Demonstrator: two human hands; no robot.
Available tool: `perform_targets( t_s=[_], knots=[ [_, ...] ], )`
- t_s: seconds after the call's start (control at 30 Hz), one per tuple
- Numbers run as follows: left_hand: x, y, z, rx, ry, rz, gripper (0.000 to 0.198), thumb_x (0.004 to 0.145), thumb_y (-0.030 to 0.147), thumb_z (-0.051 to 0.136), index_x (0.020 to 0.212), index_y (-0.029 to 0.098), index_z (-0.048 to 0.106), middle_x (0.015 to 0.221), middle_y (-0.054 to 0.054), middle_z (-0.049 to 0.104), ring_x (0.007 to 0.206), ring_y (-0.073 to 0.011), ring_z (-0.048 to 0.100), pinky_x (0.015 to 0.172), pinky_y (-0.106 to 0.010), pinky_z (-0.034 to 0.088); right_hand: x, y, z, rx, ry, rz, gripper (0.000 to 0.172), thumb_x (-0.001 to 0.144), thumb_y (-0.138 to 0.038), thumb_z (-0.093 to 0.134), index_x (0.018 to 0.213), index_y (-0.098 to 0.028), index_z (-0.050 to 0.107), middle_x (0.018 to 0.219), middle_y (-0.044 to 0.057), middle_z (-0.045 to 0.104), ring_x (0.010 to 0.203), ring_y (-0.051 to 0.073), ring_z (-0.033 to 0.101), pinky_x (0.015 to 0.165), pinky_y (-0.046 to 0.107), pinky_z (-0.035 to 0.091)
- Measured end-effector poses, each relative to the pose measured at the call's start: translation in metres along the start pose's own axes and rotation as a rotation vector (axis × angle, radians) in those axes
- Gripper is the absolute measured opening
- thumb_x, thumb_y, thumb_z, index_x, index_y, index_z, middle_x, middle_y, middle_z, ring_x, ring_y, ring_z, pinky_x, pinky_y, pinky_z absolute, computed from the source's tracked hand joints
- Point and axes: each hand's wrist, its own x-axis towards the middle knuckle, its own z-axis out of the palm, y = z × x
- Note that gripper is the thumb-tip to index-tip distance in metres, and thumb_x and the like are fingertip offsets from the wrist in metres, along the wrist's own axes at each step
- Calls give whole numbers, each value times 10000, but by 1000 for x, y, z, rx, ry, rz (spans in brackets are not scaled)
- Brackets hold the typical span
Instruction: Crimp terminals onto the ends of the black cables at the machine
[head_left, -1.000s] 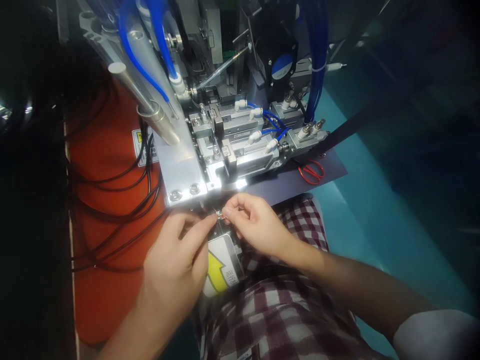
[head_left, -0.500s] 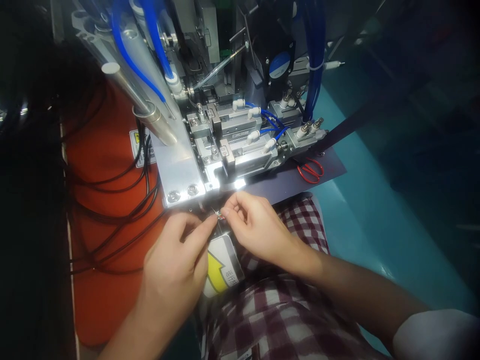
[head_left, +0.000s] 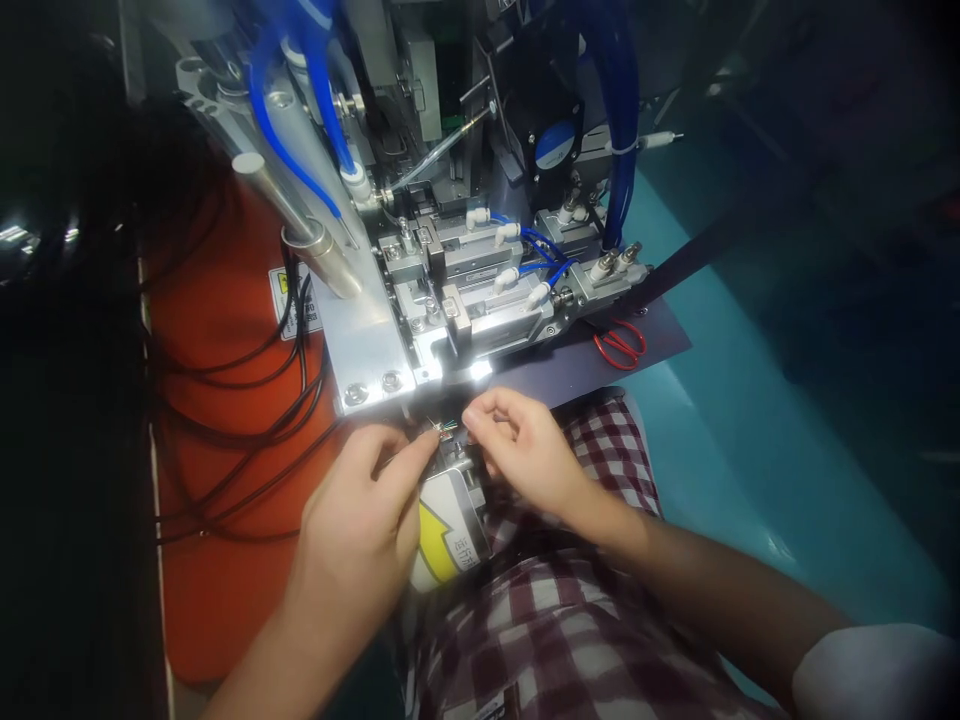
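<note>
My left hand (head_left: 367, 505) pinches a small bunch of thin coloured wires (head_left: 445, 430) between thumb and forefinger. A light-coloured bit, perhaps a connector, shows at the fingertips, too small to make out. Just to the right, my right hand (head_left: 525, 440) has its thumb and forefinger pressed together, a little apart from the wire ends. Whatever may be between those fingertips is hidden. Below the hands is a white label with a yellow arrow (head_left: 435, 540). The metal fixture (head_left: 480, 310) with its bright front edge stands just beyond my fingers.
Blue air hoses (head_left: 621, 190) run down to the fixture from above. Red-handled scissors (head_left: 620, 345) lie on the grey plate (head_left: 555, 375) at the right. Black cables (head_left: 247, 435) cross the orange surface (head_left: 225, 610) on the left. A metal post (head_left: 277, 195) rises behind.
My right hand has drawn slightly to the right, away from my left fingertips, so more of the wires shows. My left hand keeps its pinch. The view has shifted slightly.
</note>
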Motion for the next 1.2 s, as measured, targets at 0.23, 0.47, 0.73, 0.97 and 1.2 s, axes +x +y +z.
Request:
perform_targets(
  t_s=[0.23,0.47,0.73,0.97,1.2],
  knots=[
    [-1,-1,2,-33,28,-40,250,963,129,489,1119,176,678,929,-55,583,783,-143,606,624,-226,495,-2,-5,5,-192,67,-234,62,826,-214,630,775,-181,619,658,-31,594,555,93,513,542,226,417],
    [0,-1,3,-40,35,-24,248,948,104,504,1113,141,685,928,-65,578,797,-151,601,643,-230,499,5,-11,-2,-26,-111,90,130,883,-260,562,771,-200,535,543,-76,463,471,97,421,473,232,330],
    [0,-1,3,-26,43,-24,254,930,68,508,1087,143,693,929,-58,579,799,-145,603,658,-223,497,-1,-26,3,-387,-2,-207,139,938,-263,571,915,-167,668,592,-52,534,576,117,491,607,268,368],
    [2,0,2,-36,41,-25,266,914,55,515,1080,157,696,916,-50,583,771,-141,598,653,-227,494,11,-15,14,-29,34,-58,151,801,-311,684,751,-178,632,513,-98,378,495,86,345,489,246,286],
    [3,0,1,-28,39,-44,271,919,76,524,1078,217,692,926,-35,618,811,-146,631,692,-248,507,13,-11,17,46,58,-26,159,755,-298,682,683,-177,609,534,-79,436,518,87,358,487,250,276]
  ],
)
